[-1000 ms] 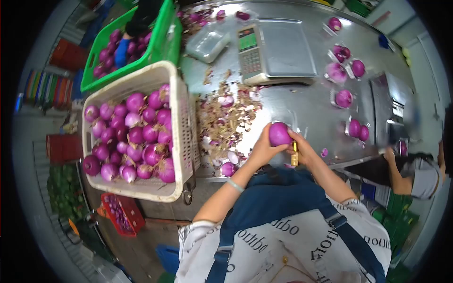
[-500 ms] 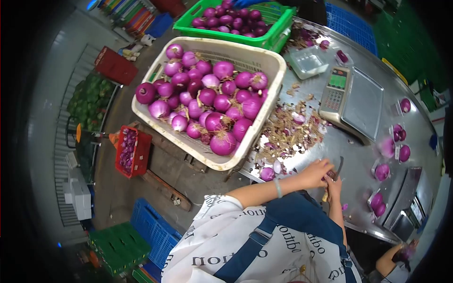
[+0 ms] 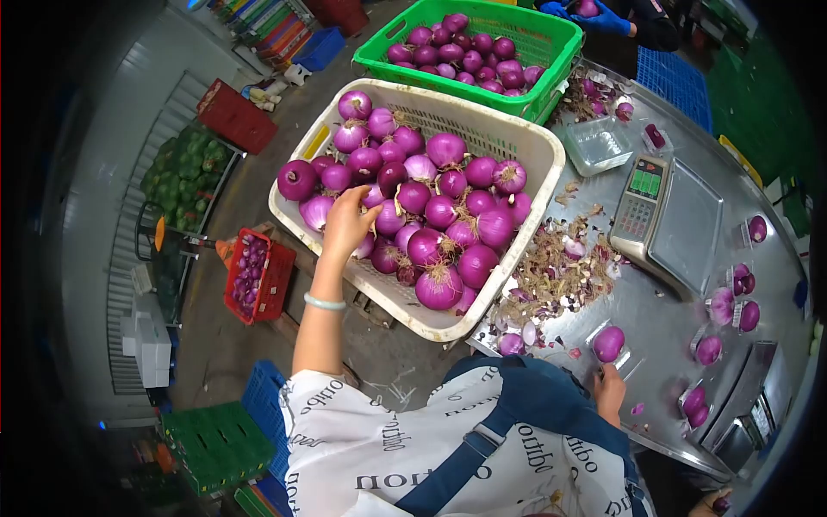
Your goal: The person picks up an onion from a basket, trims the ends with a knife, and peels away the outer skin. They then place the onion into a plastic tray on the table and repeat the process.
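My left hand [image 3: 347,226], with a pale bracelet at the wrist, reaches over the near left part of a white crate [image 3: 284,211]. Its fingers are curved and apart above the red onions [image 3: 413,196], with nothing clearly held. On the steel table, a peeled onion [image 3: 608,343] sits in a small clear tray [image 3: 627,364]. Just below that tray is my right hand [image 3: 610,388], its fingers closed round something small and dark that I cannot make out.
A scale [image 3: 642,202] and an empty clear container [image 3: 597,146] stand beyond the skin scraps [image 3: 564,267]. Packed onions [image 3: 708,350] line the right side. A green crate [image 3: 551,43] is behind; a co-worker's gloved hands [image 3: 603,19] hold an onion.
My left hand has left my right hand and moved out over the white crate. A tray with an onion now shows by my right hand. The knife seen earlier is no longer clearly visible.
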A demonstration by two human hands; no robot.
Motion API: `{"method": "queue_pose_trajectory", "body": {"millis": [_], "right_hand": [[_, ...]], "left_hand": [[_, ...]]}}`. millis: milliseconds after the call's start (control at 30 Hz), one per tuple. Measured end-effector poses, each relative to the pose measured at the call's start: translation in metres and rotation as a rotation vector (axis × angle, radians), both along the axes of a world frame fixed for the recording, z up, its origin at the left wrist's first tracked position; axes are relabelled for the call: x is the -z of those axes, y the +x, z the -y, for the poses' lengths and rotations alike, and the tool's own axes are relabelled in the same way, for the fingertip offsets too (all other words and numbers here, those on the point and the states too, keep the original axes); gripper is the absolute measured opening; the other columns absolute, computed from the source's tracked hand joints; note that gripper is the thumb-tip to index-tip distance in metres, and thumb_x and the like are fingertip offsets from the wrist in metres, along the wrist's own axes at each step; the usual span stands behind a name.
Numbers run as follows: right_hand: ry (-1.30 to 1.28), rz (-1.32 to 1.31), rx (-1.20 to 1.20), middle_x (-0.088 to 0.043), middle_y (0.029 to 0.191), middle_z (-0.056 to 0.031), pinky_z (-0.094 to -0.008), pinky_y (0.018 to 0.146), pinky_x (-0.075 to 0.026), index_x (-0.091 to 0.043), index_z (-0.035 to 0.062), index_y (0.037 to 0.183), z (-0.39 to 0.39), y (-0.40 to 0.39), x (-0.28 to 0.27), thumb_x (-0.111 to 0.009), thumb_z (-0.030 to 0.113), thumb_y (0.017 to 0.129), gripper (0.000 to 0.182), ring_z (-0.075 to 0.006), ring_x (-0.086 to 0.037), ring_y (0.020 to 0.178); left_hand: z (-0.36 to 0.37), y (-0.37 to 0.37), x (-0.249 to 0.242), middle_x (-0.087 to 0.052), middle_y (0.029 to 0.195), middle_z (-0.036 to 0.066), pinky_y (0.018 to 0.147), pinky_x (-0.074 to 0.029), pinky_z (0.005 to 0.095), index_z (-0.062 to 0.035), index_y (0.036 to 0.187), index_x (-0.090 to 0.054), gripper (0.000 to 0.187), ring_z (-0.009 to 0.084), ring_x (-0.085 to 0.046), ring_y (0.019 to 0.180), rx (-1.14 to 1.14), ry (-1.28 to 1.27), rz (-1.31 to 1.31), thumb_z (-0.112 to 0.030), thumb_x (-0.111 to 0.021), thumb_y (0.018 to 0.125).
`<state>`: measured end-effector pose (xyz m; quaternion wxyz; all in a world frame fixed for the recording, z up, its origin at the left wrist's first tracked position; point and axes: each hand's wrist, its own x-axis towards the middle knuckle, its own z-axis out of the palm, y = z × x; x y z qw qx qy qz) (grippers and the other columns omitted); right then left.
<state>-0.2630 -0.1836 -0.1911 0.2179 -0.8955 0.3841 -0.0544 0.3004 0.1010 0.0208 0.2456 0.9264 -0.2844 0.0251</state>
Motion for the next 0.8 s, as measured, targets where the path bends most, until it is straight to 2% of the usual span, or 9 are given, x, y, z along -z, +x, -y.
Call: {"method": "queue_pose_trajectory", "body": {"millis": [100, 133, 233, 333, 467, 533, 700, 733, 800], "right_hand": [[-0.103, -0.031, 0.016, -0.063, 0.086, -0.0158, -0.0491, 0.067, -0.05, -0.058, 0.0056, 0.091, 0.011, 0.01, 0.002, -0.072, 0.003, 0.077, 0.02, -0.0403, -0.064, 0.081], [-0.134, -0.033, 0.026, -0.063, 0.085, -0.0155, -0.0493, 0.067, -0.05, -0.057, 0.0059, 0.09, 0.017, 0.012, 0.002, -0.071, 0.002, 0.077, 0.02, -0.0401, -0.064, 0.081], [-0.215, -0.073, 0.087, -0.063, 0.085, -0.0147, -0.0479, 0.066, -0.051, -0.058, 0.0064, 0.09, 0.04, 0.006, 0.007, -0.073, 0.003, 0.076, 0.021, -0.0392, -0.064, 0.08], [-0.166, -0.023, -0.017, -0.063, 0.085, -0.0153, -0.0475, 0.065, -0.051, -0.058, 0.0055, 0.089, 0.045, 0.01, -0.013, -0.074, 0.003, 0.075, 0.022, -0.0392, -0.064, 0.077], [-0.084, 0.097, 0.018, -0.064, 0.083, -0.016, -0.0466, 0.064, -0.051, -0.06, 0.0036, 0.087, 0.031, 0.019, -0.021, -0.074, 0.003, 0.078, 0.017, -0.0394, -0.064, 0.073], [0.026, 0.15, 0.137, -0.065, 0.083, -0.0162, -0.0458, 0.064, -0.051, -0.061, 0.0029, 0.086, 0.019, 0.028, -0.023, -0.073, 0.003, 0.08, 0.014, -0.0394, -0.065, 0.073], [0.08, 0.241, 0.059, -0.066, 0.085, -0.0169, -0.0437, 0.066, -0.052, -0.064, 0.0025, 0.09, -0.001, 0.047, -0.036, -0.072, 0.005, 0.082, 0.012, -0.0398, -0.066, 0.076], [0.069, 0.261, 0.013, -0.066, 0.085, -0.0172, -0.0435, 0.067, -0.053, -0.065, 0.0025, 0.092, -0.001, 0.049, -0.037, -0.072, 0.005, 0.082, 0.012, -0.0399, -0.066, 0.076], [0.112, 0.262, -0.006, -0.066, 0.086, -0.0175, -0.0438, 0.067, -0.053, -0.065, 0.0028, 0.094, 0.002, 0.052, -0.046, -0.072, 0.005, 0.083, 0.013, -0.0401, -0.066, 0.076]], "left_hand": [[0.018, 0.026, 0.034, -0.064, 0.122, 0.019, 0.099, -0.048, 0.0444, -0.0005, 0.122, -0.063, 0.052, 0.0374, -0.06, 0.115, 0.348, 0.107, 0.213, -0.016, -0.08, 0.075], [0.028, 0.033, 0.041, -0.06, 0.13, 0.017, 0.106, -0.044, 0.0436, -0.0022, 0.127, -0.059, 0.059, 0.0368, -0.054, 0.123, 0.443, 0.188, 0.185, -0.013, -0.081, 0.072], [0.057, 0.056, 0.069, -0.057, 0.135, 0.013, 0.109, -0.039, 0.0487, -0.007, 0.133, -0.056, 0.067, 0.0327, -0.05, 0.13, 0.562, 0.464, 0.327, -0.012, -0.08, 0.07], [0.079, 0.075, 0.088, -0.059, 0.13, 0.009, 0.107, -0.039, 0.0478, -0.0093, 0.13, -0.059, 0.063, 0.0295, -0.054, 0.123, 0.652, 0.713, 0.281, -0.015, -0.079, 0.071], [0.094, 0.082, 0.091, -0.06, 0.127, 0.006, 0.108, -0.037, 0.0449, -0.0132, 0.129, -0.061, 0.059, 0.0274, -0.056, 0.119, 0.707, 0.947, 0.348, -0.019, -0.077, 0.072], [0.096, 0.086, 0.1, -0.06, 0.126, 0.006, 0.108, -0.038, 0.0445, -0.0134, 0.128, -0.061, 0.06, 0.0273, -0.057, 0.119, 0.714, 0.974, 0.378, -0.02, -0.078, 0.071], [0.097, 0.075, 0.089, -0.061, 0.121, 0.007, 0.101, -0.042, 0.0431, -0.0127, 0.124, -0.061, 0.07, 0.0265, -0.059, 0.113, 0.66, 0.921, 0.404, -0.024, -0.087, 0.059], [0.093, 0.074, 0.085, -0.061, 0.118, 0.009, 0.095, -0.046, 0.0415, -0.0095, 0.121, -0.06, 0.073, 0.0282, -0.06, 0.109, 0.615, 0.839, 0.407, -0.026, -0.089, 0.056], [0.091, 0.055, 0.058, -0.061, 0.115, 0.01, 0.093, -0.048, 0.0423, -0.0072, 0.12, -0.06, 0.073, 0.0314, -0.06, 0.107, 0.466, 0.594, 0.323, -0.024, -0.089, 0.055]]}}
